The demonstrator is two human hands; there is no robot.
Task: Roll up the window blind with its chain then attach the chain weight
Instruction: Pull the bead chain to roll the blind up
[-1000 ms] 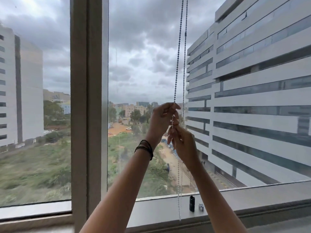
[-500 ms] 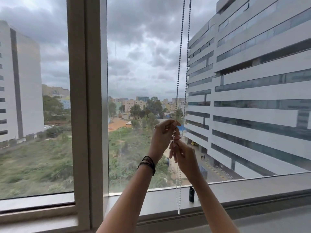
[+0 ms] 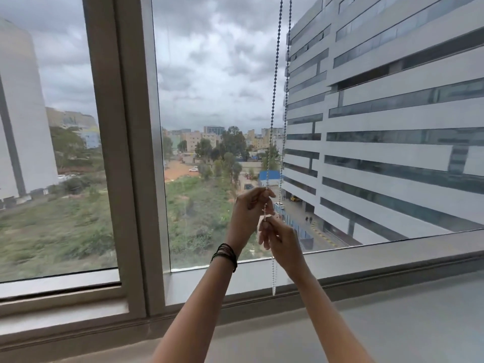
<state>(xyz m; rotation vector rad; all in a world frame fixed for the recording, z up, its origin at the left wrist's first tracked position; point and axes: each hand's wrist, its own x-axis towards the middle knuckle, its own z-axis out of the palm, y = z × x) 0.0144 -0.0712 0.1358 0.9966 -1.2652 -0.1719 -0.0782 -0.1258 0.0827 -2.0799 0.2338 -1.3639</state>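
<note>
A beaded blind chain (image 3: 273, 87) hangs as two strands from above the frame, in front of the window glass. My left hand (image 3: 247, 213) pinches the left strand near its top knuckles. Just below it my right hand (image 3: 277, 238) grips the same strand, fingers closed. The chain's lower loop (image 3: 274, 279) dangles beneath my right hand, down to the sill. The blind itself is out of view above. The chain weight is hidden, behind my right forearm if it is on the sill.
A wide grey window sill (image 3: 366, 260) runs below the glass. A thick vertical window frame post (image 3: 125, 153) stands to the left of my hands. Outside are a large striped building and open ground.
Both hands have moved down along the chain. The view has tilted up and left, so the small black weight on the sill is now hidden by my right arm.
</note>
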